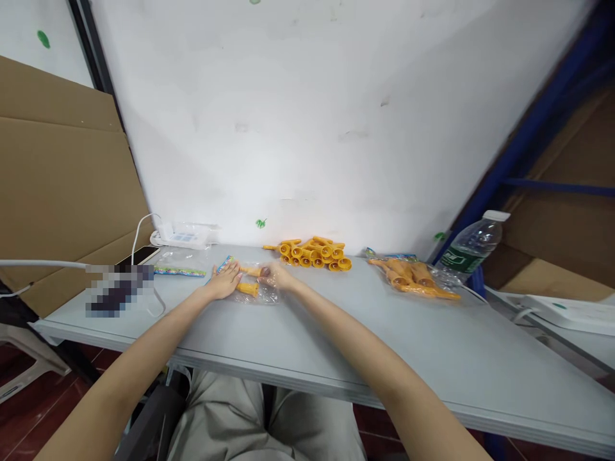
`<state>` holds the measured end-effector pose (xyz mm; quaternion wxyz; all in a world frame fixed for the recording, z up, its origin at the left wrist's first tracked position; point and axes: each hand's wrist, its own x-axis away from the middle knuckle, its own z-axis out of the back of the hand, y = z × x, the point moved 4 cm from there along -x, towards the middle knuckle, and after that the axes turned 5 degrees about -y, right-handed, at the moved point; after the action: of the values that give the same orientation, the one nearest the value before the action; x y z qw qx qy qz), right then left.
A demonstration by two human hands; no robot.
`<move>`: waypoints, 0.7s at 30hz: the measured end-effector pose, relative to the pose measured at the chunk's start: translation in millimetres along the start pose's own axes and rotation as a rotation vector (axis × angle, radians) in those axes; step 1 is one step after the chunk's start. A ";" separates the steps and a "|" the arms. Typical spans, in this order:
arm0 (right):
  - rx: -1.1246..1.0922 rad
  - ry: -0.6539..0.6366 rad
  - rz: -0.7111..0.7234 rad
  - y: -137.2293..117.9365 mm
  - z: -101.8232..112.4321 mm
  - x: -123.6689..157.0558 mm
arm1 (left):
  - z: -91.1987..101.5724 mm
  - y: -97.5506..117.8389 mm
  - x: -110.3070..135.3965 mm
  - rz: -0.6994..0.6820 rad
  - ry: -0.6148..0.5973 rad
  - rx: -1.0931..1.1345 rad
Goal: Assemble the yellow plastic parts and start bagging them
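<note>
A clear plastic bag (270, 296) with a colourful printed strip lies on the table, with yellow trumpet-shaped plastic pieces in it. My left hand (225, 282) rests flat on its printed end, fingers stretched out. Close to those fingertips lies one yellow piece (248, 289). At the bag's right side, my right hand (277, 276) is closed at the flared end of a second yellow piece (250, 272); motion blurs its fingers. Behind the hands, a pile of similar yellow pieces (314, 254) lies along the wall, many flared ends facing me.
A filled bag of yellow pieces (410, 278) lies to the right, beside a plastic water bottle (473, 243). Flat bags (180, 262), a white power strip (185, 235) and a phone (137, 257) are on the left. A large cardboard box (62, 186) borders the table's left end.
</note>
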<state>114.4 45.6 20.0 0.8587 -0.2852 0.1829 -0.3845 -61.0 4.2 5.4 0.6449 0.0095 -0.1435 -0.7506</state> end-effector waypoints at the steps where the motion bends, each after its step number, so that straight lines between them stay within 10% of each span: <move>1: -0.017 -0.035 -0.023 -0.9 7.0 3.1 | 0.9 -1.1 -0.3 0.003 0.002 -0.002; 6: -0.094 -0.064 -0.203 0.0 60.7 14.1 | 4.6 -4.7 0.2 0.014 -0.007 -0.007; 10: 0.064 0.294 -0.359 8.9 95.0 7.8 | 4.8 -4.0 1.9 0.007 -0.016 0.005; 21: 0.663 0.150 -0.423 27.3 63.9 -24.7 | -0.7 -7.9 -4.1 0.011 -0.018 0.020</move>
<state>147.9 101.6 54.4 0.7904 0.0049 0.0484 -0.6106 -67.8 9.0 2.2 0.6474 0.0084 -0.1571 -0.7457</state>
